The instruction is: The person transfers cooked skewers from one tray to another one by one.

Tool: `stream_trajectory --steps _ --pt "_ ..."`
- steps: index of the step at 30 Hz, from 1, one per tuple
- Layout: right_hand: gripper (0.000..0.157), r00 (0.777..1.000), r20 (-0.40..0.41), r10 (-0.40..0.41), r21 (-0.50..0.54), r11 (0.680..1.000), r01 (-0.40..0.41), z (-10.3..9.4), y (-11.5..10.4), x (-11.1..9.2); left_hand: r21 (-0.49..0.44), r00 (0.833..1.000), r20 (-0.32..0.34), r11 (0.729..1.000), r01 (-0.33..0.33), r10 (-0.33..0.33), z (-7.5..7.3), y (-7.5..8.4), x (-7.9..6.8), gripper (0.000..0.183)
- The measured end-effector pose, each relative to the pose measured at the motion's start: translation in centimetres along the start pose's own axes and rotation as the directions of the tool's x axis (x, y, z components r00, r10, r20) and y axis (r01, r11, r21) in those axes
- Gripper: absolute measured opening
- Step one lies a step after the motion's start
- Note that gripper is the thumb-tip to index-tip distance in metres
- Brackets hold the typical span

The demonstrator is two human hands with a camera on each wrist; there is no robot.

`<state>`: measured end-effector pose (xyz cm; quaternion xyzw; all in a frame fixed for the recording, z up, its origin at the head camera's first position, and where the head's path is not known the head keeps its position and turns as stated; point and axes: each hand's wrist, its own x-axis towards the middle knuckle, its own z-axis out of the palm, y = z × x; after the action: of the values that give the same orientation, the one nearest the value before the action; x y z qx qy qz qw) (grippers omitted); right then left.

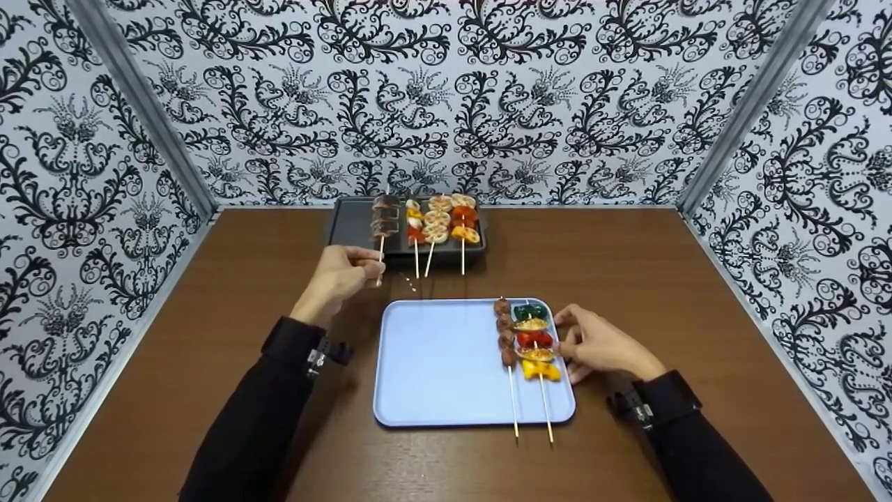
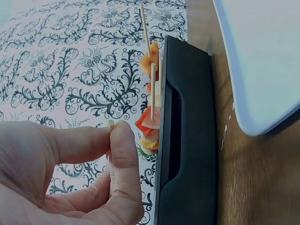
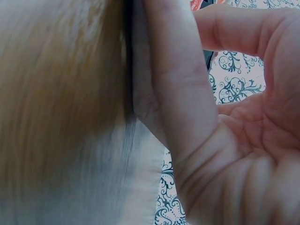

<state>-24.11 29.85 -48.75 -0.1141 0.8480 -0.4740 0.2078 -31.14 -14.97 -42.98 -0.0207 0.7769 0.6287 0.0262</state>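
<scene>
My left hand (image 1: 341, 273) pinches the bare end of a wooden stick between thumb and fingers. This is a skewer of dark grilled meat pieces (image 1: 385, 217), with its meat over the black grill plate (image 1: 352, 219). In the left wrist view the stick's tip (image 2: 111, 124) shows between the fingertips. My right hand (image 1: 603, 343) holds the right edge of a pale blue tray (image 1: 439, 362), its thumb at the rim beside a vegetable skewer (image 1: 535, 340). A meatball skewer (image 1: 505, 340) lies next to that one. The right wrist view hides the tray behind bent fingers (image 3: 180, 70).
Several more food skewers (image 1: 437, 226) lie on the grill plate, their sticks jutting over its front edge. Both skewers on the tray stick out past its near rim. The brown table (image 1: 613, 258) ends at patterned walls (image 1: 432, 104) on three sides.
</scene>
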Motion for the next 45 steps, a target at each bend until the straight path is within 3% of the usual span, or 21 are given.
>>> stream_trajectory --steps 6,15,29,45 --pt "0.049 1.000 0.014 -0.017 0.009 1.000 0.017 0.0 0.1 -0.1 -0.020 0.999 0.010 0.999 -0.049 0.049 0.5 -0.1 -0.7 0.024" --pt "0.050 1.000 0.015 -0.020 -0.009 1.000 0.020 0.0 0.2 -0.1 -0.083 0.998 0.036 0.995 -0.053 0.056 1.2 -0.1 -1.9 0.021" --pt "0.050 1.000 0.014 -0.019 -0.033 0.999 0.019 -0.1 0.1 0.0 0.015 0.995 0.063 0.997 -0.076 0.075 2.2 0.3 -3.6 0.023" --pt "0.047 1.000 0.018 -0.023 -0.004 1.000 0.023 -0.2 0.6 0.2 -0.088 0.986 0.136 0.993 -0.084 0.095 3.3 1.1 -5.6 0.021"
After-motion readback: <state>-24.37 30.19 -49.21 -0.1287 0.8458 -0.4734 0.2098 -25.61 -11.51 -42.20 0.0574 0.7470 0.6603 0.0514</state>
